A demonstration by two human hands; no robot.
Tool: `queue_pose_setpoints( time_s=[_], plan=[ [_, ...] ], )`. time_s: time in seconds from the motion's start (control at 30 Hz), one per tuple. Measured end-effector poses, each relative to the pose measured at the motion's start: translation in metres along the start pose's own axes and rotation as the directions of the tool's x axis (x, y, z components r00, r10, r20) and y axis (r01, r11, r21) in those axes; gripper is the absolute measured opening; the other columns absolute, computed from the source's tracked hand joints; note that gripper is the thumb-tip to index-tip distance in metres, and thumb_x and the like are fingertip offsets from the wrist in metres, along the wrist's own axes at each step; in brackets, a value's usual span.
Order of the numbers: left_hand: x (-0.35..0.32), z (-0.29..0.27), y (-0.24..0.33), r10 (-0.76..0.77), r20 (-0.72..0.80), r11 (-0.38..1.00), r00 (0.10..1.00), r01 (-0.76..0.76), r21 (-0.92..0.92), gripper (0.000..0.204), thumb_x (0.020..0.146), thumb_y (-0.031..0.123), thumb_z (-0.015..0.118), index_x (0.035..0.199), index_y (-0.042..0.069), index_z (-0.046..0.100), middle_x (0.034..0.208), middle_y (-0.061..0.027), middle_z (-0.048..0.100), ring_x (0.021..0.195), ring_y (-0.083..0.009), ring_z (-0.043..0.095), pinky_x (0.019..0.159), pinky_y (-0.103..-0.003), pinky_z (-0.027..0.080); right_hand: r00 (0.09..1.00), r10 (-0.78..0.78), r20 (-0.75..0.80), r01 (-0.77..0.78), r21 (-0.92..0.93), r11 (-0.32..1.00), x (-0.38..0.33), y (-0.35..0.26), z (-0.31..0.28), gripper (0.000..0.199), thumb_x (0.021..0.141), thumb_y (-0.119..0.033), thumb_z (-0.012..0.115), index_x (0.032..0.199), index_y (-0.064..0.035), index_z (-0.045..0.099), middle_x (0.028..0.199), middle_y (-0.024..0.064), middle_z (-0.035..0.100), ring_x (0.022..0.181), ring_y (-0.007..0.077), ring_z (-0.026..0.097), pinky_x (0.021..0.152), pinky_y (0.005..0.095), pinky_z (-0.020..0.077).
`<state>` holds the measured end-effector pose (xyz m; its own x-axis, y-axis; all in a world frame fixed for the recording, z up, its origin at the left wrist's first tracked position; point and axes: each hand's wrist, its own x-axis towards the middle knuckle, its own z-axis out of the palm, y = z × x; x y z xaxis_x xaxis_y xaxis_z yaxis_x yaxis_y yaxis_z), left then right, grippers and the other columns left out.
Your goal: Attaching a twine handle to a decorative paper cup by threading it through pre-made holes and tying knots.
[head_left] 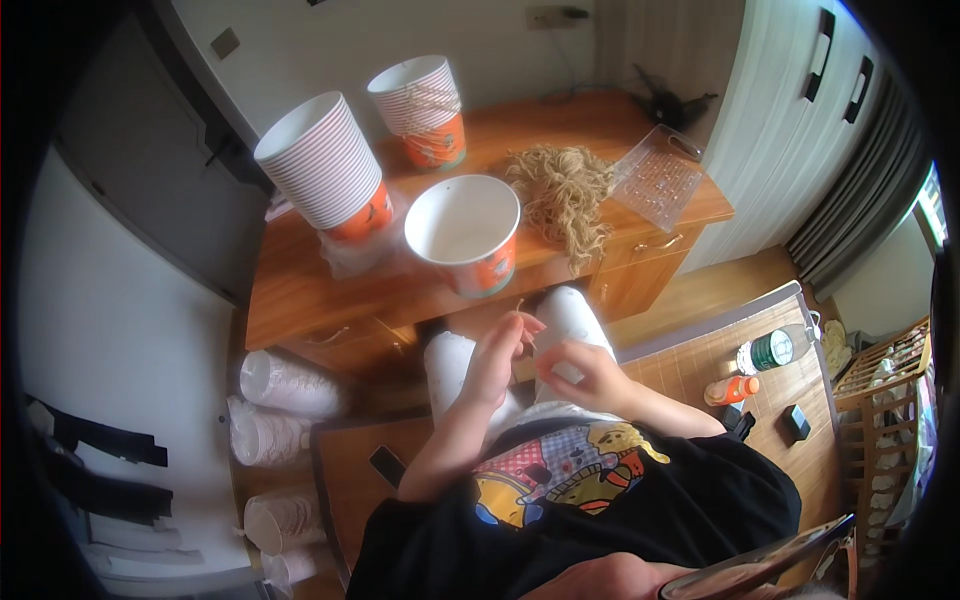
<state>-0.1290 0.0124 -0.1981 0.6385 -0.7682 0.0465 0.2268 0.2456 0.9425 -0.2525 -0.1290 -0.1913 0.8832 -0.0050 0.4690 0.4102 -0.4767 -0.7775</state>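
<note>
Both my hands are raised over my lap, close together, in front of the desk. The fingers of my left hand [500, 352] are pinched on a thin strand of twine [520, 304] whose end sticks up. My right hand [585, 374] is just beside it, thumb and fingers curled together; whatever they grip is too small to tell. Beyond my hands a single white and orange paper bucket [492, 262] stands upright at the desk's front edge. Right of it lies a loose heap of tan twine [562, 190], some hanging over the edge.
On the desk [290, 305], a tall bucket stack [325, 165] leans at left; a stack wrapped with twine [420, 105] stands behind. A clear plastic sheet with small bits [658, 180] lies at right. Bottles [772, 352] rest on the mat at right; wrapped stacks [285, 383] lie at left.
</note>
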Motion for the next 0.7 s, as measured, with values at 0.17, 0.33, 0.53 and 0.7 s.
queue_pose_setpoints(
  time_s=[0.17, 0.33, 0.53, 0.7],
  plan=[
    [0.001, 0.000, 0.001, 0.043, 0.026, 0.999, 0.999, -0.043, 0.003, 0.030, 0.102, 0.031, 0.044, 0.095, 0.008, 0.062, 0.091, 0.0011, 0.057, 0.089, -0.0086, 0.050, 0.083, -0.024, 0.037, 0.998, 0.069, -0.012, -0.068, 0.091, 0.994, 0.004, 0.004, 0.005, 0.017, 0.082, 0.000, 0.069, 0.098, -0.0012, 0.063, 0.090, 0.0092, 0.066, 0.085, 0.0193, 0.066, 0.077, 0.0301, 0.0512],
    [0.004, -0.004, 0.001, 0.041, 0.033, 0.992, 0.999, -0.036, -0.125, 0.028, 0.104, 0.024, 0.042, 0.085, 0.007, 0.054, 0.083, -0.0005, 0.051, 0.079, -0.0088, 0.046, 0.075, -0.024, 0.036, 0.948, 0.229, -0.222, -0.177, 0.230, 0.957, 0.014, 0.022, 0.005, 0.016, 0.085, -0.004, 0.070, 0.095, -0.0021, 0.058, 0.096, 0.0062, 0.063, 0.094, 0.0141, 0.060, 0.083, 0.0277, 0.0466],
    [0.005, -0.003, -0.006, -0.167, 0.000, 0.959, 0.986, 0.162, -0.234, 0.025, 0.103, 0.027, 0.043, 0.090, 0.010, 0.056, 0.077, 0.0048, 0.047, 0.069, -0.0051, 0.040, 0.064, -0.021, 0.034, 0.959, 0.244, -0.143, -0.088, 0.670, 0.737, 0.049, 0.037, 0.001, 0.031, 0.088, 0.002, 0.065, 0.112, -0.0041, 0.045, 0.118, 0.0146, 0.062, 0.106, 0.0173, 0.060, 0.088, 0.0314, 0.0514],
    [0.008, -0.007, -0.005, -0.244, 0.052, 0.939, 0.968, 0.250, -0.235, 0.026, 0.103, 0.030, 0.043, 0.090, 0.011, 0.056, 0.068, 0.0082, 0.038, 0.056, -0.0021, 0.030, 0.051, -0.019, 0.024, 0.946, 0.320, -0.051, -0.159, 0.789, 0.594, 0.060, 0.044, 0.002, 0.024, 0.089, 0.006, 0.062, 0.104, -0.0037, 0.046, 0.107, 0.0167, 0.068, 0.100, 0.0181, 0.066, 0.081, 0.0296, 0.0568]
  ],
)
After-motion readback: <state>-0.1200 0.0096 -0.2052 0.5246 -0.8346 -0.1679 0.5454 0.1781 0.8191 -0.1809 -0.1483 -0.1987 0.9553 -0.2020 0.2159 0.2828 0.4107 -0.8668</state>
